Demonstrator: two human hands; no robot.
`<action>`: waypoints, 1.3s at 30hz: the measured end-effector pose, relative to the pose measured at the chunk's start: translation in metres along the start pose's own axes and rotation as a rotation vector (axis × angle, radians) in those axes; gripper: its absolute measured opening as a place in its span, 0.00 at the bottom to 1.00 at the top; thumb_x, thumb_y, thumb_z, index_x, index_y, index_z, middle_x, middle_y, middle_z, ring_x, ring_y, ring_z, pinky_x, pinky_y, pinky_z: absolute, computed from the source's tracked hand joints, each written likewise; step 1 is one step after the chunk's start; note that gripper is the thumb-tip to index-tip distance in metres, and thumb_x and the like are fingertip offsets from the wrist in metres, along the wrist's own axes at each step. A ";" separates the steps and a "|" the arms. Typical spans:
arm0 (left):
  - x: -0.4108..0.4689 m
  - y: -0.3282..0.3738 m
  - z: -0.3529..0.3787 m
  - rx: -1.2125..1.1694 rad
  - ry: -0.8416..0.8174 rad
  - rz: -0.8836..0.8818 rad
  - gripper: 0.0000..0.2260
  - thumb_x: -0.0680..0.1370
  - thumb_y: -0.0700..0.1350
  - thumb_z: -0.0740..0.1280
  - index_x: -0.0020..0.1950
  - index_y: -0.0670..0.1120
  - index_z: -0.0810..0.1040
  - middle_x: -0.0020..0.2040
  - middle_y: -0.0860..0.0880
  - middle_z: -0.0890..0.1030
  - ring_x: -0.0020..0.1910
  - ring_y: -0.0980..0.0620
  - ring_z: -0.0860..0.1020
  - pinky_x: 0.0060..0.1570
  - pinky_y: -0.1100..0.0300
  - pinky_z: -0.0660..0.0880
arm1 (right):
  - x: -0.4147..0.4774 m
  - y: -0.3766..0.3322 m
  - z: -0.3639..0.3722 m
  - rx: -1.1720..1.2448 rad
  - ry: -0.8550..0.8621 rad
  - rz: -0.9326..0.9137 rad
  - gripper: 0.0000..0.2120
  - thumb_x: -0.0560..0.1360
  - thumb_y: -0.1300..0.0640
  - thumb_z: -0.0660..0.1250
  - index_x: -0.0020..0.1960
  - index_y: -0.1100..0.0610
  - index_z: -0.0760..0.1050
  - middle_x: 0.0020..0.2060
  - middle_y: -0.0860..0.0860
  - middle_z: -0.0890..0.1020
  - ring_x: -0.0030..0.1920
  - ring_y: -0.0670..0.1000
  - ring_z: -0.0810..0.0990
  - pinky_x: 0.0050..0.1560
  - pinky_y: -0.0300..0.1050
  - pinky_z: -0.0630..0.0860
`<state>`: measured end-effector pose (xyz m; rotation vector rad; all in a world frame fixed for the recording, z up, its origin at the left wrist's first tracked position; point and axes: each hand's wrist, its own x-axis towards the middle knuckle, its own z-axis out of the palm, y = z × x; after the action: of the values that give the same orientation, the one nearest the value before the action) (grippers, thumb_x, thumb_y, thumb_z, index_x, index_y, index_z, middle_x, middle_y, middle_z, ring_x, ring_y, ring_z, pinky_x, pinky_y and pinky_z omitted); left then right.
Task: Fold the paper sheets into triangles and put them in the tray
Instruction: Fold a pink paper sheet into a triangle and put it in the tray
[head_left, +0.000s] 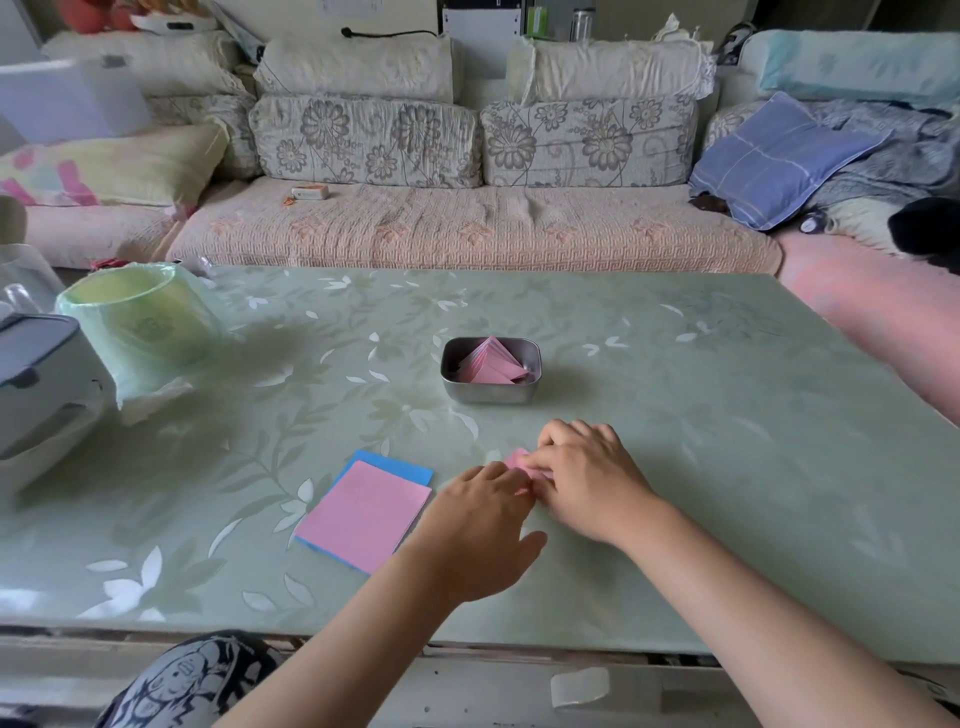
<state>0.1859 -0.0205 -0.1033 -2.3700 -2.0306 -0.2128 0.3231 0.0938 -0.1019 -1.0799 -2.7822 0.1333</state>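
Observation:
A small pink paper sheet (519, 461) lies on the green table, mostly hidden under my hands. My right hand (587, 480) rests on it with curled fingers pinching its edge. My left hand (480, 525) touches the sheet's near left side with its fingertips, thumb spread out. To the left lies a stack of paper sheets (363, 514), pink on top with blue beneath. Farther back stands a metal tray (491, 392) holding several folded pink triangles (491, 364).
The green floral table (701, 441) reaches to a sofa (467, 228) behind. A green-lined bin (140, 322) and a grey box (36, 374) stand at the left. My patterned knee (192, 680) shows below the table's front edge.

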 end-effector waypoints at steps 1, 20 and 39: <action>0.000 -0.001 0.000 -0.022 -0.006 -0.010 0.21 0.80 0.59 0.57 0.68 0.50 0.75 0.66 0.55 0.73 0.64 0.51 0.69 0.64 0.57 0.66 | -0.001 0.000 0.000 0.004 0.001 0.001 0.14 0.80 0.44 0.59 0.61 0.41 0.80 0.52 0.45 0.73 0.57 0.52 0.72 0.58 0.49 0.63; -0.015 0.007 0.010 -0.174 0.051 -0.078 0.21 0.81 0.55 0.58 0.74 0.54 0.67 0.67 0.50 0.68 0.65 0.49 0.67 0.59 0.52 0.71 | -0.044 -0.009 0.011 -0.066 0.149 -0.069 0.19 0.74 0.58 0.58 0.57 0.48 0.83 0.70 0.52 0.74 0.70 0.56 0.71 0.65 0.52 0.70; -0.025 -0.004 0.009 -0.097 0.132 -0.223 0.15 0.81 0.51 0.58 0.58 0.45 0.78 0.58 0.52 0.73 0.60 0.51 0.70 0.48 0.56 0.72 | -0.054 -0.010 0.012 -0.068 0.104 0.027 0.16 0.79 0.53 0.58 0.60 0.49 0.81 0.70 0.48 0.75 0.66 0.54 0.72 0.61 0.50 0.67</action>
<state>0.1794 -0.0439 -0.1149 -2.1104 -2.2650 -0.4684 0.3539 0.0492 -0.1182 -1.1068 -2.6989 -0.0147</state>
